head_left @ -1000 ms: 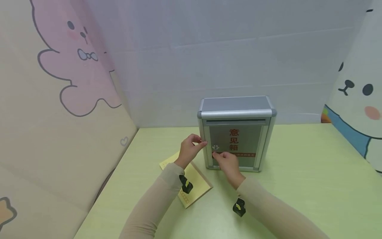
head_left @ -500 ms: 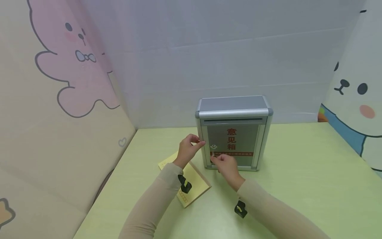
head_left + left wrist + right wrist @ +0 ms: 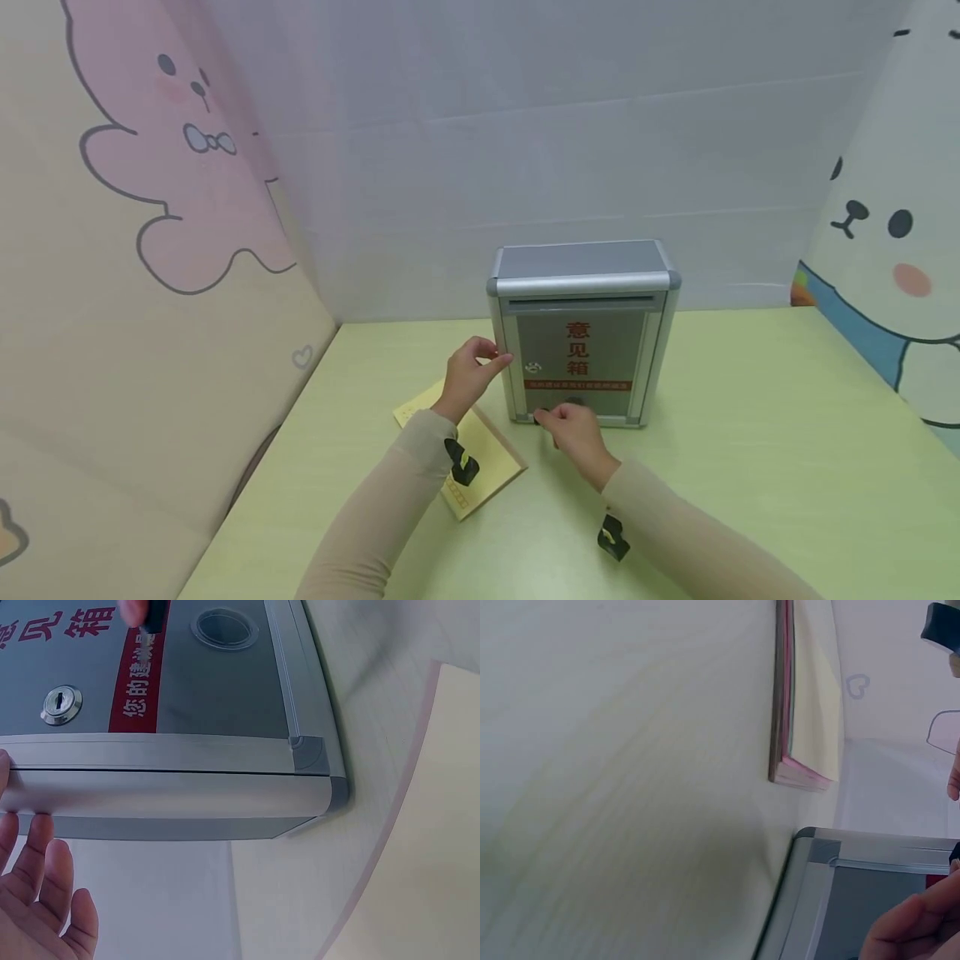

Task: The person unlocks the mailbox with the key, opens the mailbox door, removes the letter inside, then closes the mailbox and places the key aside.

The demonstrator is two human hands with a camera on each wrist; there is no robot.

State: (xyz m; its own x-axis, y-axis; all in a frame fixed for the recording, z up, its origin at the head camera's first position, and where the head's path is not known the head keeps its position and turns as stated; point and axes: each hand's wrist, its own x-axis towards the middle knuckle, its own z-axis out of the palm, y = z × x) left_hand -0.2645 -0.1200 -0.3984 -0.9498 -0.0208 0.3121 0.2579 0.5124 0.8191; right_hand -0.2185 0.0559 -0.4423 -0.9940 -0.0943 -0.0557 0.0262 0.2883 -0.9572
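A grey metal suggestion box [image 3: 588, 333] with red lettering stands upright on the table, its front door closed. In the left wrist view its round lock [image 3: 61, 703] shows a bare keyhole. My left hand [image 3: 470, 379] touches the box's left edge, thumb at the front corner and loosely bent fingertips against the side. Below the lock, my right hand [image 3: 576, 432] pinches a small key [image 3: 155, 616] by its black head, close in front of the lower door. The key's blade looks blurred, and the fingers partly hide the head.
Yellow envelopes [image 3: 487, 454] lie in a stack left of the box, partly under the left forearm. The pale green tabletop [image 3: 750, 433] extends to the right. Behind the box hangs a light cloth backdrop [image 3: 555, 150], with cartoon-printed cloths at both sides.
My right hand has lowered from just under the lock to the bottom of the door, carrying the key. My left hand stays at the box's edge, and the head view has shifted slightly.
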